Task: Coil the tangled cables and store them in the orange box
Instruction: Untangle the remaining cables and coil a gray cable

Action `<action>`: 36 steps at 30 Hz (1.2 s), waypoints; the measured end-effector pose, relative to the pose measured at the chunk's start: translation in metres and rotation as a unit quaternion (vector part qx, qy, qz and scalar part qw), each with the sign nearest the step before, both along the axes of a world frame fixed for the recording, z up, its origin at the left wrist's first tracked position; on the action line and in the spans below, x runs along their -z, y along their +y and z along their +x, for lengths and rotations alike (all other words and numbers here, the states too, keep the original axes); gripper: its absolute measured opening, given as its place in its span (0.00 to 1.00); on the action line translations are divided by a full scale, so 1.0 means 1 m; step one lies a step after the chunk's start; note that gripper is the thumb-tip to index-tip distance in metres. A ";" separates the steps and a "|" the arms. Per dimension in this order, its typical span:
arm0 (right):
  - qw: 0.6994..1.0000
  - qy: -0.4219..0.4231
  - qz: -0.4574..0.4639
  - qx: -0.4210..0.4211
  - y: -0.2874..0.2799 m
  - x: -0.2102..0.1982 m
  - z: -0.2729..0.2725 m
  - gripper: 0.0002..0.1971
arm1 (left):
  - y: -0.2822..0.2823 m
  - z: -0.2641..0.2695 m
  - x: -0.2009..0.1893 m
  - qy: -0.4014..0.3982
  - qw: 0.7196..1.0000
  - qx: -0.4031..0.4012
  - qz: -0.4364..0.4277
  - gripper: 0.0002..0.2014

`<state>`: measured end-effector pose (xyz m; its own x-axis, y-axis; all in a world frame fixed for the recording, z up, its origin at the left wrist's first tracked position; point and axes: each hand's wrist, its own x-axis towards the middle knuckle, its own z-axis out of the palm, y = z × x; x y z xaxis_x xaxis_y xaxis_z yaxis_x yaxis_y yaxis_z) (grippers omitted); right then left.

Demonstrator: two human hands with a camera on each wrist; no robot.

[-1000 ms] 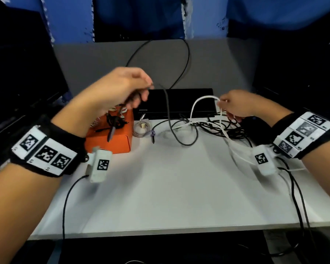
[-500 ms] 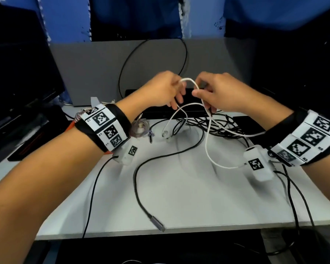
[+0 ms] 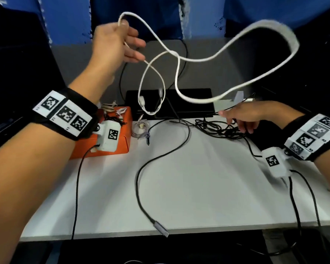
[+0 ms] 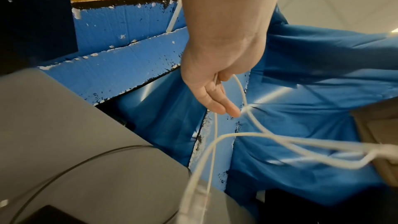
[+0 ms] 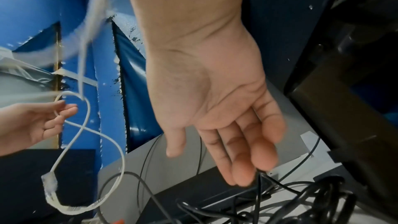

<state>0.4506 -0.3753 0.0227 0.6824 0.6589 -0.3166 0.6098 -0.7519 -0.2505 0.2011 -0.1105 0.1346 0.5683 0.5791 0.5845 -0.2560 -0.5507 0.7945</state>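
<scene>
Holding the white cable (image 3: 177, 73) high above the table (image 3: 198, 187), the left hand (image 3: 115, 43) pinches one bend of it between thumb and forefinger, the other fingers spread loosely. Half a second ago both hands met at this cable low over the desk; now they are well apart. The cable hangs free in wide loops that cross once just right of the left hand, its far loop blurred, both plug ends dangling above the flat black device (image 3: 189, 101).

The right hand (image 3: 242, 115) has let go of the white cable and dropped to the pile of tangled black cables (image 3: 217, 128) at the table's back right. Its fingers are nearly straight and relaxed, the tips touching or just above a black strand; I cannot tell which.

The orange box (image 3: 111, 141) sits at the table's back left, with small cable ends showing at its top. A long black cable (image 3: 141, 187) lies across the table's middle, its plug at the near edge, where it lay before.
</scene>
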 end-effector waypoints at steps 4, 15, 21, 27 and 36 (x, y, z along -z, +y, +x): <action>0.992 -0.040 -0.112 -0.035 0.001 0.011 -0.009 0.24 | -0.002 -0.003 0.012 0.052 0.997 0.059 0.012 0.18; 0.975 -0.135 -0.130 -0.117 0.017 0.031 -0.043 0.17 | -0.013 0.000 0.029 0.190 0.975 0.091 0.070 0.18; 0.946 -0.048 0.282 -0.150 0.045 0.004 -0.096 0.28 | -0.030 0.011 0.041 0.266 0.945 0.110 0.154 0.15; 0.924 0.073 0.323 -0.192 0.070 -0.019 -0.117 0.23 | -0.058 0.006 0.036 0.180 0.951 0.206 0.147 0.10; 0.834 -0.064 0.542 -0.084 0.082 -0.041 -0.070 0.10 | -0.059 -0.003 0.037 0.112 0.963 0.157 0.187 0.21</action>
